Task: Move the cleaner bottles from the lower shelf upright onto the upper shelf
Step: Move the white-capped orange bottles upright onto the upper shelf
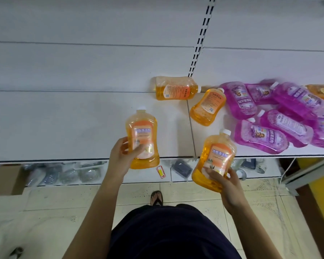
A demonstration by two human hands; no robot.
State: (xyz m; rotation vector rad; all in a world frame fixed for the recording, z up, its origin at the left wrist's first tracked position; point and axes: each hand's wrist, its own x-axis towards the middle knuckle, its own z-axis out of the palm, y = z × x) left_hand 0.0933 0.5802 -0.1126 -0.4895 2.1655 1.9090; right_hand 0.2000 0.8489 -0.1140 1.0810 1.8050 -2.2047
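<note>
Orange liquid is filling both bottles that the person is holding over the front edge of the white shelf (64, 128). The left hand (123, 156) is reaching forward from an outstretched bare arm, its grip closed round the lower body of the left orange bottle (141, 135), thumb lying across the label, white cap pointing at the back panel. Whether this bottle is touching the board cannot be told. The right hand (230, 186) is cupping the base of the right orange bottle (216, 157), fingers curled round it, cap leaning up and to the right, base hanging out past the shelf edge.

That bottle's label is showing "地板清洁"; the left label is glaring too much to read.

Two more orange bottles (176, 88) are lying on their sides near the back, and a heap of purple bottles (269, 116) is crowding the right end. Bare white board is stretching away to the left of the held bottles. A red and yellow tag (160, 171) is hanging just below the shelf edge.
</note>
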